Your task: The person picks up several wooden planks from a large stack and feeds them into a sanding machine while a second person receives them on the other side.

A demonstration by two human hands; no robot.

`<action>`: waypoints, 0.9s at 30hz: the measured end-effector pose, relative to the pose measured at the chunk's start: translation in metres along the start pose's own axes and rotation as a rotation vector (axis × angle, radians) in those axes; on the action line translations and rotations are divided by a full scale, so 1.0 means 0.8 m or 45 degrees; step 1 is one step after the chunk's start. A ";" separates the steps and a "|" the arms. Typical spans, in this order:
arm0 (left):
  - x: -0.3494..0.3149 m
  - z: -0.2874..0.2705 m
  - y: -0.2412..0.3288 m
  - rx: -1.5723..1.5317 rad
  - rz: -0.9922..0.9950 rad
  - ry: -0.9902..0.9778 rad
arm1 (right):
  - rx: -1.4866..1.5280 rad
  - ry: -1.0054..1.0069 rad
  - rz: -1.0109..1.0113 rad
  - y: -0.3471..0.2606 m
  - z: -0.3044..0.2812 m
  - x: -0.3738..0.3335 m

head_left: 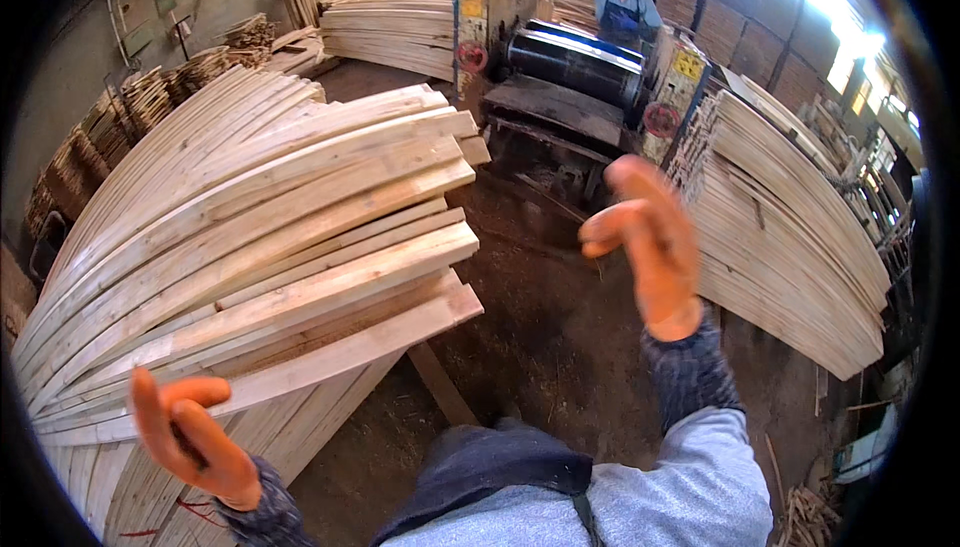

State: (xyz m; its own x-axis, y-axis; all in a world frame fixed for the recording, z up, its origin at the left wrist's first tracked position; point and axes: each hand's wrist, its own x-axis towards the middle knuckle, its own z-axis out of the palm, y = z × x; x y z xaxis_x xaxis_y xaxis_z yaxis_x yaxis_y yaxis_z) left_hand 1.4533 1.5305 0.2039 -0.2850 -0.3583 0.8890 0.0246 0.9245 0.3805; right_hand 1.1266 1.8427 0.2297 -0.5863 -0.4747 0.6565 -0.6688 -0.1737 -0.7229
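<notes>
My left hand point(190, 437), in an orange glove, is raised at the lower left with its fingers apart and nothing in it. Behind it lies a large stack of pale sawn boards point(330, 247), their ends uneven toward the middle. Whether the glove touches the nearest board I cannot tell. My right hand point(648, 247), also in an orange glove and slightly blurred, is held up over the floor right of centre. Its fingers are spread, and it holds nothing. Beyond it stands a roller machine point(575, 62) with a dark cylinder and a flat metal infeed table point(560, 107).
A co-worker point(620, 7) in an apron stands behind the machine, one arm on its left housing. Another tall board stack point(790, 227) rises at the right. More boards point(390, 32) lie at the back left. Scrap sticks point(810, 517) lie at the lower right.
</notes>
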 end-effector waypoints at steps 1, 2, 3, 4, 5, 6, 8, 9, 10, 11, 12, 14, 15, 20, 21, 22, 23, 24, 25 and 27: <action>0.027 0.003 0.005 -0.060 0.138 -0.036 | -0.065 0.036 -0.236 -0.024 -0.009 0.009; 0.055 0.008 0.011 -0.143 0.280 0.036 | -0.129 0.051 -0.458 -0.050 -0.022 0.020; 0.079 0.004 0.020 -0.182 0.407 0.017 | -0.225 0.052 -0.675 -0.079 -0.037 0.029; 0.103 0.002 0.027 -0.225 0.532 -0.007 | -0.411 -0.022 -0.873 -0.108 -0.058 0.038; 0.126 0.000 0.036 -0.293 0.596 -0.096 | -0.650 -0.128 -1.048 -0.156 -0.091 0.043; 0.145 -0.005 0.047 -0.314 0.655 -0.205 | -0.797 -0.273 -1.160 -0.178 -0.111 0.047; 0.171 -0.011 0.064 -0.392 0.641 -0.350 | -0.969 -0.496 -1.315 -0.213 -0.129 0.051; 0.182 -0.026 0.071 -0.387 0.618 -0.402 | -0.973 -0.553 -1.313 -0.220 -0.129 0.052; 0.185 -0.029 0.078 -0.382 0.588 -0.461 | -0.971 -0.597 -1.301 -0.225 -0.128 0.055; 0.183 -0.022 0.081 -0.380 0.575 -0.506 | -0.964 -0.642 -1.283 -0.228 -0.125 0.056; 0.176 -0.006 0.082 -0.394 0.562 -0.555 | -0.966 -0.674 -1.240 -0.230 -0.123 0.054; 0.164 0.020 0.084 -0.414 0.547 -0.623 | -0.959 -0.727 -1.147 -0.230 -0.120 0.054; 0.160 0.024 0.085 -0.416 0.540 -0.640 | -0.949 -0.746 -1.105 -0.230 -0.120 0.054; 0.150 0.041 0.088 -0.407 0.503 -0.664 | -0.902 -0.782 -0.905 -0.233 -0.118 0.051; 0.149 0.054 0.086 -0.426 0.499 -0.658 | -0.908 -0.784 -0.846 -0.233 -0.116 0.054; 0.143 0.065 0.087 -0.459 0.484 -0.662 | -0.907 -0.782 -0.755 -0.233 -0.114 0.047; 0.143 0.072 0.096 -0.481 0.477 -0.645 | -0.913 -0.758 -0.673 -0.238 -0.116 0.042; 0.144 0.073 0.106 -0.488 0.459 -0.623 | -0.886 -0.737 -0.607 -0.237 -0.111 0.038; 0.149 0.075 0.115 -0.507 0.448 -0.632 | -0.854 -0.708 -0.547 -0.228 -0.105 0.035; 0.159 0.063 0.114 -0.434 0.461 -0.895 | -0.633 -0.829 -0.587 -0.176 -0.075 0.052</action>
State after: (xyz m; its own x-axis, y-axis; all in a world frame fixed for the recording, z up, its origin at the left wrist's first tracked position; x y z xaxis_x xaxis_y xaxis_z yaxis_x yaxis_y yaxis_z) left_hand 1.3707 1.5760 0.3385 -0.7287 0.2190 0.6489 0.4828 0.8362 0.2600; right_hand 1.1693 1.8990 0.3714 0.0559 -0.8661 0.4968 -0.9779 -0.1479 -0.1479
